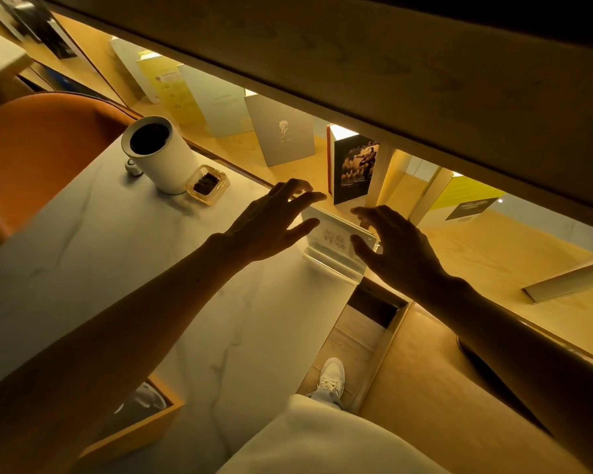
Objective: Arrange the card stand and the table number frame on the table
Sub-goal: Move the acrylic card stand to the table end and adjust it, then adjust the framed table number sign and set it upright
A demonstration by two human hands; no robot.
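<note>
A clear acrylic card stand (332,241) with a printed card in it sits upright at the far right corner of the white marble table (144,268). My left hand (271,220) hovers at its left side with fingers spread, apart from it or barely touching. My right hand (391,248) is at its right side, fingers apart, thumb close to the stand's front face. Neither hand grips it. I cannot tell which item is the table number frame.
A white cylindrical cup (158,152) and a small glass ashtray (206,184) stand at the table's far edge. Behind runs a lit wooden shelf (493,254) with upright books and cards. An orange chair (42,145) is left; a bench and my shoe (331,374) are right.
</note>
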